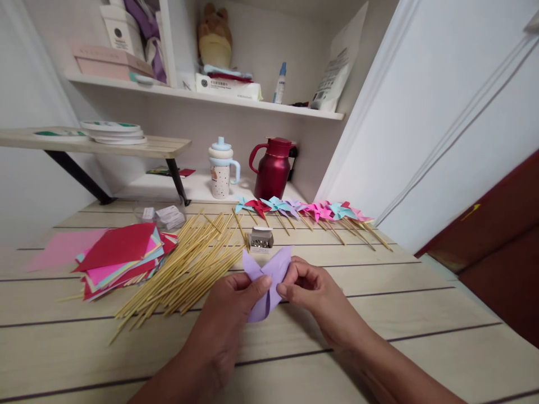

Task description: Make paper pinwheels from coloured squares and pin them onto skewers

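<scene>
A purple paper pinwheel (275,266), partly folded, is held above the table between both hands. My left hand (239,303) pinches its left side, the thumb pressed over the folded paper near the centre. On the right side, my right hand (314,289) grips a paper flap between thumb and curled fingers. Just beyond the paper stands an open small box (261,240) of shiny metal pins. Left of my left hand lies a large heap of thin wooden sticks (189,269).
Stacked coloured paper sheets (120,247) lie at the left. Finished pinwheels on sticks (318,211) line the table's back right. Behind stand a cup with a blue handle (220,174) and a red jug (273,168). A raised wooden stand (164,147) holds round white discs (118,134).
</scene>
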A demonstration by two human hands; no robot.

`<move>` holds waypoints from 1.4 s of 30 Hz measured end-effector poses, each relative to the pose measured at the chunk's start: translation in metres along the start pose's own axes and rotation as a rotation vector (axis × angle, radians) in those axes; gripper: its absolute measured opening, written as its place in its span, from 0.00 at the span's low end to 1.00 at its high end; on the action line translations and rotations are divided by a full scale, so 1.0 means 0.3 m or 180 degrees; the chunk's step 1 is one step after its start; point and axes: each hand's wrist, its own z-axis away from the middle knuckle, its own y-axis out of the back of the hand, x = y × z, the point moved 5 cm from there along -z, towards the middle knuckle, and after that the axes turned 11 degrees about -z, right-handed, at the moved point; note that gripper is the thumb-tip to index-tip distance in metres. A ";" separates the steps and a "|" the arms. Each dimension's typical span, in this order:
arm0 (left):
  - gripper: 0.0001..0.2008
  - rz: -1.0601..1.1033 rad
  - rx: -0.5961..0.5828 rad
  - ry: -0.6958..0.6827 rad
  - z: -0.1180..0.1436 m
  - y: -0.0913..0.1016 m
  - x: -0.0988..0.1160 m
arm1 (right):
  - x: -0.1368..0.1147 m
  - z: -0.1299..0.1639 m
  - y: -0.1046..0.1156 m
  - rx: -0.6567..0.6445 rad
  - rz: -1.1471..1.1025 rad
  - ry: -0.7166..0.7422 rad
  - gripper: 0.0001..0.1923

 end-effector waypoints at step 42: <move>0.07 -0.1053 0.0418 -0.0275 -0.029 0.025 0.052 | 0.012 0.004 0.010 0.0403 -0.0932 -0.0524 0.16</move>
